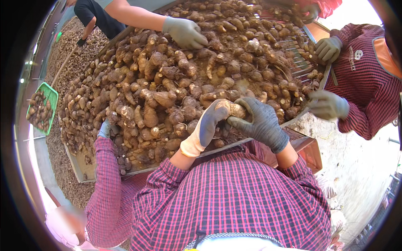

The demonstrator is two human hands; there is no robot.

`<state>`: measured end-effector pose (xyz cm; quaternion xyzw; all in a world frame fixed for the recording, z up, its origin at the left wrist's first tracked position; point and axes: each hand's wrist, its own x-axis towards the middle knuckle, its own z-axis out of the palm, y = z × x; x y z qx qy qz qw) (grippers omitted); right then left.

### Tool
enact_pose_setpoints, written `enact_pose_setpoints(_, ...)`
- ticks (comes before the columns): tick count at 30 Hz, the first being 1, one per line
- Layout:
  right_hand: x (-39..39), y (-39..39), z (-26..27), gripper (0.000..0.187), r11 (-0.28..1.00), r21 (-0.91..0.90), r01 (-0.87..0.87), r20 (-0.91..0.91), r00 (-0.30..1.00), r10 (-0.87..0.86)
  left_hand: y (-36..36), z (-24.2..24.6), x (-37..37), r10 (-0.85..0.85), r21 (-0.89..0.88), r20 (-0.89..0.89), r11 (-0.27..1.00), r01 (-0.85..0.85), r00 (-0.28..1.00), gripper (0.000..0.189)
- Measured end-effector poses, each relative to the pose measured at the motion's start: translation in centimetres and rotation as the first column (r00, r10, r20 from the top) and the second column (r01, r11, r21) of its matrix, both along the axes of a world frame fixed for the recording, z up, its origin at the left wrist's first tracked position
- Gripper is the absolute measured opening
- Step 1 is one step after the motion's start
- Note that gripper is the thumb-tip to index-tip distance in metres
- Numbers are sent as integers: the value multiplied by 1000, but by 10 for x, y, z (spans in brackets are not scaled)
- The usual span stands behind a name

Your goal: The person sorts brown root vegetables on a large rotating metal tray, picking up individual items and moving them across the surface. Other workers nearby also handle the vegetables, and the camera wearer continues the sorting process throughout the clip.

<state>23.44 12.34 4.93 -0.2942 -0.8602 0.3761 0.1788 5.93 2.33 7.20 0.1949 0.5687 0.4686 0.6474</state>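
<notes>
Close above the near edge of a sorting table [216, 150], my two gloved hands hold one knobbly taro corm [237, 110] between them. My left hand [207, 125], in a white and blue coated glove, grips its left end. On its right side, the fingers of my right hand [262, 122], in a dark grey knit glove, close around it. Beyond my hands lies a broad heap of soil-covered, hairy taro corms [150, 91], some with pale cut ends. What lies under my palms is hidden.
Co-workers' gloved hands reach in at the left [108, 128], far side [187, 33] and right [328, 105]. Metal bars [296, 58] show at the table's right part. A person at the far left holds a long-handled green scoop [51, 97] over a floor pile. A reddish metal chute [306, 150] stands near right.
</notes>
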Motion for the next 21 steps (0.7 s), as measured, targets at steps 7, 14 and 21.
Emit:
enact_pose_setpoints(7,68,-23,-1,51,999,-30,-32,-67,997,30,-1,-21,51,-57,225,-693,930,291,718,23)
enact_pose_setpoints(14,174,-32,-18,46,926,-361,114,253,967,-21,17,-22,77,-165,116,-844,874,472,511,38)
enact_pose_setpoints(21,257,-38,-46,41,929,13,370,658,697,-287,34,-45,17,-26,37,-992,879,476,126,65)
